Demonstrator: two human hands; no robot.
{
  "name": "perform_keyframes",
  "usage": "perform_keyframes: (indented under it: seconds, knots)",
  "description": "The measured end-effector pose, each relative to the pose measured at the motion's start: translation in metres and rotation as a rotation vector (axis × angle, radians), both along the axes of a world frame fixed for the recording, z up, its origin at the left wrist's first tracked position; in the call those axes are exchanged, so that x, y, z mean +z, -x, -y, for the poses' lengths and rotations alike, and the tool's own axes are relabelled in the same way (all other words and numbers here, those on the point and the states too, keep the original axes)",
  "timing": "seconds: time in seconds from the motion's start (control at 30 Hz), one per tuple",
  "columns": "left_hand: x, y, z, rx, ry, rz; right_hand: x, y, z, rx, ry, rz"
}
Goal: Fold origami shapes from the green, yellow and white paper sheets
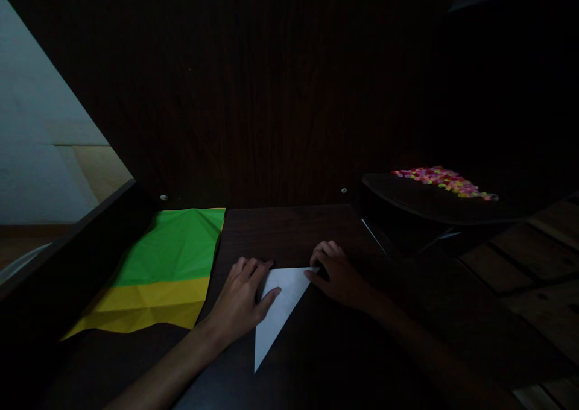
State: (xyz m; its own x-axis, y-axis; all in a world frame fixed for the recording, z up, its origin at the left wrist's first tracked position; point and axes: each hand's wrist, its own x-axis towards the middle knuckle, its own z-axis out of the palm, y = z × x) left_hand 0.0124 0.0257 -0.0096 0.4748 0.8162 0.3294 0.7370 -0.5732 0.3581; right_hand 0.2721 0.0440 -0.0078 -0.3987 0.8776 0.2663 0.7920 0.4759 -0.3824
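Note:
A white sheet of paper, in the shape of a triangle, lies on the dark wooden surface in front of me. Its long point faces me and its straight top edge runs between my hands. My left hand holds it at the left, thumb on the paper's face and curled fingers along the upper left corner. At the right corner, my right hand pinches the paper between thumb and fingers. Part of each corner is hidden under the fingers.
A creased green and yellow sheet lies to the left, beside a raised dark side board. A tall wooden panel stands behind. On the right, a rounded dark shelf bears a strip of small multicoloured pieces.

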Motion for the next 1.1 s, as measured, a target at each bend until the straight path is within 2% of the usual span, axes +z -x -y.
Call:
perform_keyframes:
  seconds: [0.23,0.43,0.63,0.83,1.0,1.1]
  knots:
    - [0.004,0.0,-0.001,0.008,0.096,0.053,0.0,0.004,0.003,0.027,-0.001,0.02]
    - [0.013,-0.001,-0.001,-0.001,0.211,0.116,0.001,0.006,0.005,0.067,0.001,-0.044]
    - [0.014,0.0,-0.002,-0.053,0.286,0.282,0.0,0.003,0.003,0.117,0.014,-0.106]
    - [0.018,-0.002,-0.001,-0.039,0.397,0.392,0.003,0.005,0.001,0.144,0.031,-0.249]
    - [0.022,-0.002,-0.001,-0.056,0.542,0.476,0.007,0.005,0.001,0.113,0.028,-0.366]
    - [0.022,-0.002,-0.002,-0.065,0.608,0.567,0.005,0.006,0.001,0.048,0.087,-0.503]
